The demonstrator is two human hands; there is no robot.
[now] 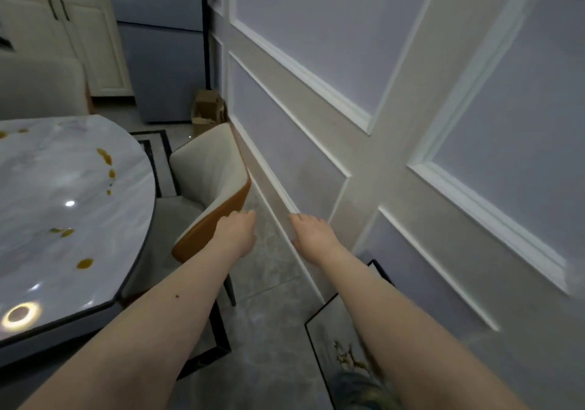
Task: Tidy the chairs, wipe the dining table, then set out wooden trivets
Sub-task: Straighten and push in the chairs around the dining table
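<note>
A chair [209, 172] with a cream seat shell and an orange back stands between the round marble dining table [63, 188] and the panelled wall, its back close to the wall. Several yellow-brown spills [84, 263] dot the tabletop. Both my arms are stretched forward. My left hand [237, 232] lies at the near top edge of the chair's orange back, fingers straight, touching it or almost so. My right hand [311, 235] hovers in the gap between the chair and the wall, fingers relaxed, holding nothing. No trivets or cloth are in view.
A second cream chair [41, 86] stands behind the table at the far left. A cardboard box [207, 109] sits on the floor by the wall corner, beside a grey fridge [158, 45]. A framed picture [342, 346] leans low against the wall on my right.
</note>
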